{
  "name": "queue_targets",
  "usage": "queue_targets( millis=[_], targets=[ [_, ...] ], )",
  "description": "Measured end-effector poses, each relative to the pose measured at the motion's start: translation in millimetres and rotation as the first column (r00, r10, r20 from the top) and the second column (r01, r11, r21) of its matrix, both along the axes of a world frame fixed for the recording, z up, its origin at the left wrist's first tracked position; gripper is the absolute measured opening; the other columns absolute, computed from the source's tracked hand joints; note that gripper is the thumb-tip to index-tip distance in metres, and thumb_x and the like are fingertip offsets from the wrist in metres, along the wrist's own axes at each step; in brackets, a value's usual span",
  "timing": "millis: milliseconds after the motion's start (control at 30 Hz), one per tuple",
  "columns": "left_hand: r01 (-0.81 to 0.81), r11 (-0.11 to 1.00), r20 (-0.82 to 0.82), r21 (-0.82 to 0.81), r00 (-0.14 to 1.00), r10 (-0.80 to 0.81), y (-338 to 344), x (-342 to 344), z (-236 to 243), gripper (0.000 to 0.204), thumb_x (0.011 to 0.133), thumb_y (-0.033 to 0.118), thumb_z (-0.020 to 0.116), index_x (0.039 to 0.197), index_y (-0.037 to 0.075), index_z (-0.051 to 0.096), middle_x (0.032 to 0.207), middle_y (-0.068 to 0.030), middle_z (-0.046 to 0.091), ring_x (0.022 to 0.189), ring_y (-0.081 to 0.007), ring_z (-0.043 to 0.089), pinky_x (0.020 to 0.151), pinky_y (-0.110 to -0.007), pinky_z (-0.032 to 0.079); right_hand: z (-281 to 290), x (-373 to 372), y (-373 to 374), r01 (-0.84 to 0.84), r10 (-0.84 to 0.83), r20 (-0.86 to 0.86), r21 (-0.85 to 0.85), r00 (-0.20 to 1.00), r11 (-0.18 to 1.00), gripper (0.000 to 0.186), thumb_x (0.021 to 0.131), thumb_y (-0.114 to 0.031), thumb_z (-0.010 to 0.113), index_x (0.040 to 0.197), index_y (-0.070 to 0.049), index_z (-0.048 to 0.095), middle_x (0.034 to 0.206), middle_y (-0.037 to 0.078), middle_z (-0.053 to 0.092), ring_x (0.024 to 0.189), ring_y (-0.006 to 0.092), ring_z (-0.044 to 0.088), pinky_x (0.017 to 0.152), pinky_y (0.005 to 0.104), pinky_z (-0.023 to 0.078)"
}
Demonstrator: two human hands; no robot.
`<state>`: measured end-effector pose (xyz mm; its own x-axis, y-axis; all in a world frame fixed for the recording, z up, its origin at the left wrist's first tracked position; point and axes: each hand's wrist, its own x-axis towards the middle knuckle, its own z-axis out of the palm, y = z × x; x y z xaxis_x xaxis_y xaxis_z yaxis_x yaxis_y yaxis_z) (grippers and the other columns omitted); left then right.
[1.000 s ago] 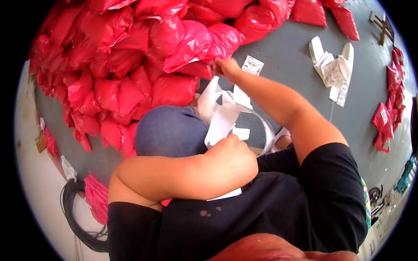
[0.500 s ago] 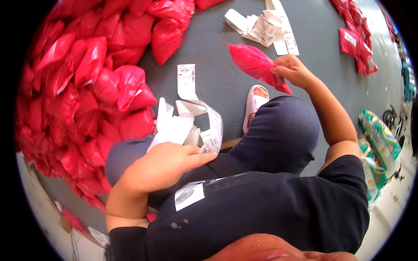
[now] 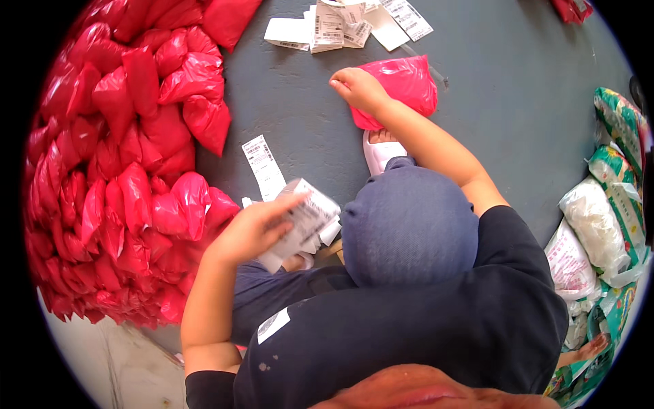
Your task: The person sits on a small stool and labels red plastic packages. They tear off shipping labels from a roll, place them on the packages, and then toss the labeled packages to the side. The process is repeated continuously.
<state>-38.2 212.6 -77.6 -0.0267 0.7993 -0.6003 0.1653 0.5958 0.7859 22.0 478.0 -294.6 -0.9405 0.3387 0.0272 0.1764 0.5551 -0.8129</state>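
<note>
My left hand (image 3: 252, 232) has its slightly blurred fingers bent over a white strip of printed labels (image 3: 310, 217), raised above my lap. More of the strip (image 3: 264, 167) trails onto the floor beyond it. Ahead of my right knee, my right hand (image 3: 360, 88) is closed, fingertips pinched together; whatever they may hold is too small to make out. Beside and partly beneath that wrist is a shiny red plastic bag (image 3: 402, 85), plump and filled, just beyond my pale slipper (image 3: 381, 153).
A large heap of filled red bags (image 3: 136, 150) rises on the left. Folded label strips (image 3: 327, 27) lie on the grey floor ahead. On the right are green packages (image 3: 616, 177) and a white plastic sack (image 3: 596, 218). Another person's hand (image 3: 596, 346) shows at lower right.
My right hand has moved left and no longer grips the red bag's end; the bag is now lower, by my foot. My left hand has lifted the label strip. The view has shifted.
</note>
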Motion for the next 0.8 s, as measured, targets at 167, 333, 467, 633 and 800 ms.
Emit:
queue_targets(
  millis=[167,333,467,633,800],
  targets=[
    [-0.482,0.869,0.345,-0.109,0.802,0.488,18.1,0.5,-73.1,0.085,0.075,-0.008,0.056,0.142,0.014,0.008,0.113,-0.0136,0.055,0.100,-0.0162,0.055,0.086,-0.028,0.042,-28.5,87.1,64.9,0.554,-0.533,-0.191,0.467,0.824,0.689,0.028,0.078,-0.032,0.058,0.090,-0.006,0.060,0.084,0.012,0.063,0.078,0.0306,0.059,0.073,0.0413,0.046],
    [-0.592,0.792,0.516,-0.147,0.638,0.572,48.8,17.7,-127.8,0.093,0.072,-0.008,0.058,0.141,0.014,0.000,0.107,-0.0126,0.058,0.095,-0.0159,0.057,0.085,-0.028,0.042,-105.6,163.1,94.6,0.715,-0.589,0.492,-0.105,0.641,0.691,0.042,0.079,-0.044,0.058,0.084,-0.003,0.057,0.078,0.016,0.060,0.074,0.0324,0.059,0.070,0.0385,0.046],
    [-0.581,0.794,0.527,-0.179,0.625,0.576,60.8,24.7,-135.2,0.089,0.074,-0.006,0.058,0.141,0.012,0.004,0.112,-0.0128,0.055,0.098,-0.0162,0.056,0.086,-0.029,0.042,-108.3,189.2,40.7,0.797,-0.593,0.535,-0.356,0.602,0.488,0.028,0.083,-0.029,0.059,0.082,-0.001,0.055,0.070,0.007,0.057,0.067,0.0147,0.053,0.065,0.0306,0.045],
    [-0.563,0.812,0.462,-0.151,0.686,0.562,79.8,29.6,-138.6,0.085,0.077,-0.002,0.059,0.141,0.012,0.004,0.104,-0.0119,0.060,0.093,-0.0141,0.057,0.084,-0.028,0.043,-63.1,184.8,15.8,0.790,-0.805,0.139,0.155,0.576,0.593,0.025,0.081,-0.020,0.061,0.093,0.001,0.054,0.090,0.010,0.052,0.081,0.0159,0.053,0.073,0.0295,0.045],
    [-0.567,0.820,0.435,-0.082,0.719,0.541,111.2,37.9,-144.7,0.086,0.076,-0.002,0.061,0.141,0.013,0.008,0.116,-0.0121,0.052,0.096,-0.0149,0.056,0.085,-0.028,0.044,34.5,124.1,17.0,0.250,-0.082,0.244,-0.819,0.966,0.516,0.034,0.073,-0.011,0.069,0.103,-0.006,0.053,0.098,0.006,0.054,0.090,0.0131,0.053,0.078,0.0294,0.045]
  ],
)
